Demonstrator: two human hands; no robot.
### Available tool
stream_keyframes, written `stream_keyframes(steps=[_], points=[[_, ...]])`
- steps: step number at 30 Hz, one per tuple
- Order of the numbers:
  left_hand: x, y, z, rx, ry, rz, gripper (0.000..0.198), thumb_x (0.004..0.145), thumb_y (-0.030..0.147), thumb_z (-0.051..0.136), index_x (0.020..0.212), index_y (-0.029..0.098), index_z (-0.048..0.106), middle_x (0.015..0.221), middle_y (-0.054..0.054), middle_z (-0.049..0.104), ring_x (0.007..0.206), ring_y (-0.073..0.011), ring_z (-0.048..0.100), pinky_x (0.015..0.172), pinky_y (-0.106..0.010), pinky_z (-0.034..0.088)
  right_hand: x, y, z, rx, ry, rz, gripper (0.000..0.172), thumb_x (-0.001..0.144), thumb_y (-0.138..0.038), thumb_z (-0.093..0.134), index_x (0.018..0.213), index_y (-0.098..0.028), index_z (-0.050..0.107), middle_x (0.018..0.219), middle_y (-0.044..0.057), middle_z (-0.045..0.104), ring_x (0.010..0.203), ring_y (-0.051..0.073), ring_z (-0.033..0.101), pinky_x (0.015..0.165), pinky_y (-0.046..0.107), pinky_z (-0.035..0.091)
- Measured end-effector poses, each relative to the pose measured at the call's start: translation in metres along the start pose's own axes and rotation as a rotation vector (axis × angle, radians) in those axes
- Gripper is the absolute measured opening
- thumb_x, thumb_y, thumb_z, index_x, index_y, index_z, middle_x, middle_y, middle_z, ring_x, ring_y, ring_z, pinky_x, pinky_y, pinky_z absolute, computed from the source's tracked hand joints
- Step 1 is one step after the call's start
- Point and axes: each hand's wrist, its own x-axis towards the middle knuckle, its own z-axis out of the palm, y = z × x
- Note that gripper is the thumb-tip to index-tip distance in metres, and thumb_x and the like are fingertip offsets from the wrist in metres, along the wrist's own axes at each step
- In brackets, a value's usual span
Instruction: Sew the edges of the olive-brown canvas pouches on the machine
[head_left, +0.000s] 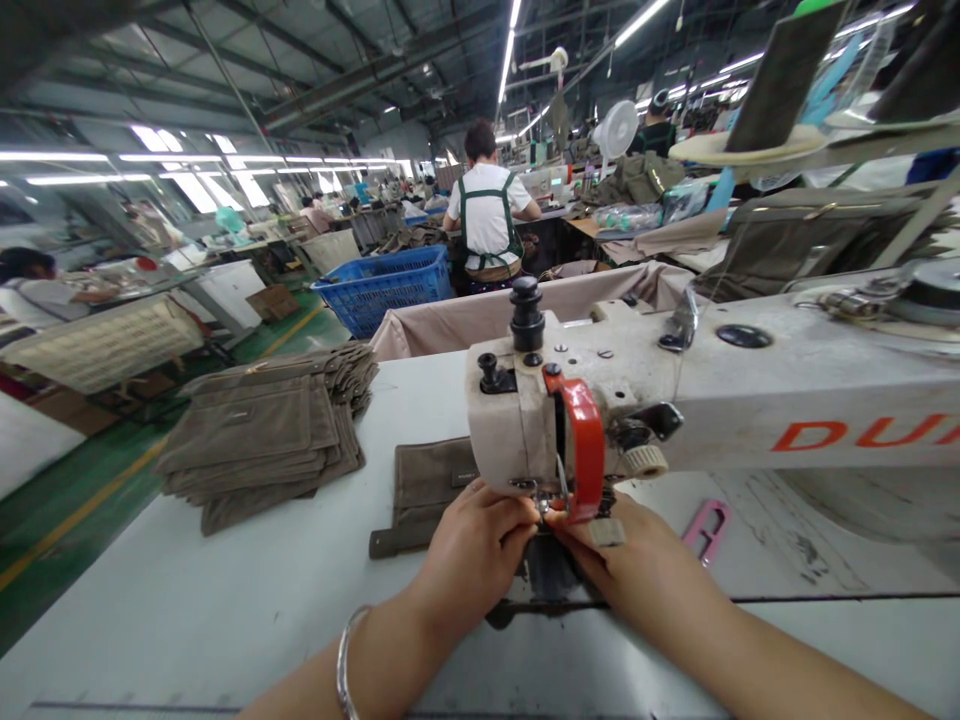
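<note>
Left hand (472,552), right hand (626,560) at sewing machine head (510,425); blue crate (382,290) beyond

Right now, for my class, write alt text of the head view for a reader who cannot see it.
The left hand, wearing a bangle, and right hand meet at the needle area of an industrial sewing machine, above an olive fabric piece. A stack of similar pieces lies on the white table; beyond, a co-worker works past a blue plastic crate.
</note>
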Motion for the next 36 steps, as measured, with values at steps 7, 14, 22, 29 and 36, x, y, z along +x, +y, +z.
stream_keyframes(steps=[7, 14, 22, 29, 36], points=[[0.004, 0.002, -0.002, 0.008, 0.003, -0.006, 0.018, 0.079, 0.009, 0.071, 0.089, 0.024, 0.073, 0.09, -0.001, 0.073, 0.089, -0.0207, 0.066, 0.082, -0.035, 0.054, 0.0, 0.002, 0.002, -0.045, -0.001, 0.008, 0.025, 0.087, -0.011, 0.053, 0.103, -0.02, 0.071, 0.101, 0.011, 0.069, 0.089, 0.024, 0.065, 0.08, 0.041, 0.056], [0.005, 0.002, -0.002, 0.013, -0.037, -0.049, 0.018, 0.077, 0.008, 0.071, 0.086, 0.024, 0.073, 0.089, -0.001, 0.074, 0.089, -0.0231, 0.066, 0.084, -0.038, 0.052, 0.001, 0.0, 0.002, -0.01, -0.031, 0.039, 0.027, 0.088, -0.009, 0.052, 0.104, -0.019, 0.071, 0.099, 0.011, 0.069, 0.091, 0.024, 0.064, 0.082, 0.04, 0.055], [0.004, 0.003, -0.002, -0.01, -0.095, -0.113, 0.017, 0.081, 0.011, 0.069, 0.088, 0.026, 0.073, 0.092, 0.0, 0.073, 0.094, -0.0222, 0.064, 0.087, -0.035, 0.049, 0.002, -0.002, 0.002, 0.013, -0.026, 0.045, 0.025, 0.086, -0.009, 0.054, 0.1, -0.021, 0.071, 0.098, 0.009, 0.07, 0.09, 0.023, 0.065, 0.079, 0.036, 0.055], [0.0, 0.004, -0.001, -0.065, -0.074, -0.096, 0.017, 0.078, 0.008, 0.07, 0.084, 0.023, 0.07, 0.092, 0.0, 0.071, 0.094, -0.0207, 0.063, 0.087, -0.033, 0.047, -0.001, -0.006, -0.001, -0.038, -0.021, 0.04, 0.024, 0.086, -0.011, 0.054, 0.098, -0.023, 0.071, 0.093, 0.007, 0.07, 0.09, 0.021, 0.065, 0.077, 0.031, 0.054], [0.007, 0.007, -0.017, 0.095, -0.127, -0.034, 0.029, 0.079, 0.031, 0.075, 0.104, 0.022, 0.066, 0.11, -0.005, 0.067, 0.105, -0.0246, 0.058, 0.094, -0.038, 0.045, -0.004, 0.003, -0.004, 0.05, 0.046, -0.02, 0.028, 0.092, -0.019, 0.049, 0.11, -0.026, 0.069, 0.109, 0.007, 0.069, 0.099, 0.021, 0.066, 0.085, 0.034, 0.055]])
